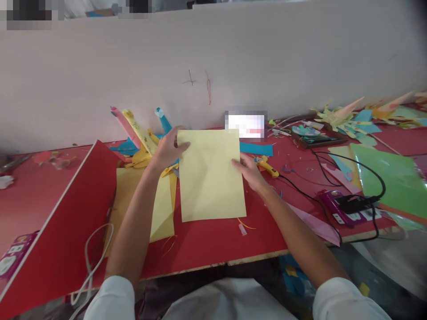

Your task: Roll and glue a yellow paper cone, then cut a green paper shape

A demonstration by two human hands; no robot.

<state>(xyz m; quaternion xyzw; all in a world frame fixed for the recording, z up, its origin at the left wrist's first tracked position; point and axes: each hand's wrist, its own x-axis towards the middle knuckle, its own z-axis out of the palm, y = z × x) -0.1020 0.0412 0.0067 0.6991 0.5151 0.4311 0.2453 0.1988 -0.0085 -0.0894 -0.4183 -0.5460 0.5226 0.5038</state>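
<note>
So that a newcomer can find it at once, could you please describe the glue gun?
On the red table, just right of the right hand, lies a yellow glue gun. A black cord trailing from its handle sets it apart from the nearby flat yellow sheet.

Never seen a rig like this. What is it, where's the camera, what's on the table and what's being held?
No machine here: just a person's bare hands. The only picture comes from a camera worn on the head, looking forward and down. The left hand and right hand hold a pale yellow rectangular paper sheet by opposite sides, over a red tabletop. More yellow paper lies by the left forearm. To the right are a flat blue strip, a yellow glue gun on a black cable, and a large green sheet.
</note>
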